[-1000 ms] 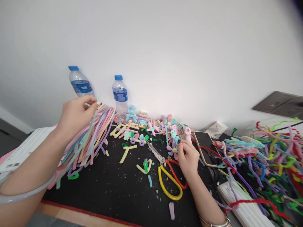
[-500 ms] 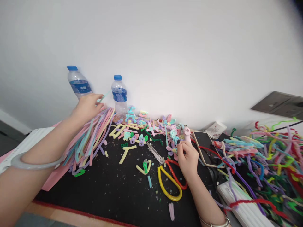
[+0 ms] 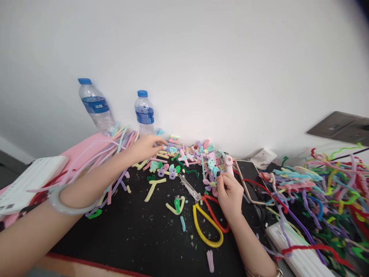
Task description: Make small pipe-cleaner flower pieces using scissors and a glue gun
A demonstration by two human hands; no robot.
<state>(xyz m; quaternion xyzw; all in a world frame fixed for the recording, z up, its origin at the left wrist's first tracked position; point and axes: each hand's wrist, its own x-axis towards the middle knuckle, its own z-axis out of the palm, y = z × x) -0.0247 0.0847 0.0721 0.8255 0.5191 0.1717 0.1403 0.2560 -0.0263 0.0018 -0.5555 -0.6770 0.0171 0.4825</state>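
Observation:
My left hand (image 3: 150, 147) hovers above small twisted pipe-cleaner shapes (image 3: 173, 149) near the wall, its fingers slightly apart and nothing visible between them. Under that forearm lies a bundle of long pastel pipe cleaners (image 3: 115, 148). My right hand (image 3: 230, 192) is closed in a pinch beside pink and blue pipe-cleaner flowers (image 3: 211, 163). Whatever its fingers hold is hidden. Just left of this hand rest scissors (image 3: 213, 234) with one yellow and one red handle, their blades spread a little. Cut yellow pieces (image 3: 152, 188) and a green-and-yellow V shape (image 3: 176, 206) lie on the black mat.
Two water bottles, a leaning one (image 3: 96, 107) and an upright one (image 3: 144, 113), stand by the wall. To the right are a phone (image 3: 250, 179), a white box-like device (image 3: 296, 250) and a tangled pipe-cleaner heap (image 3: 331, 200). A white keyboard-like object (image 3: 34, 181) lies left.
My left hand has moved right and slightly down, from the bundle to the small shapes; the light-blue strip at its fingers no longer shows. My right hand has barely moved.

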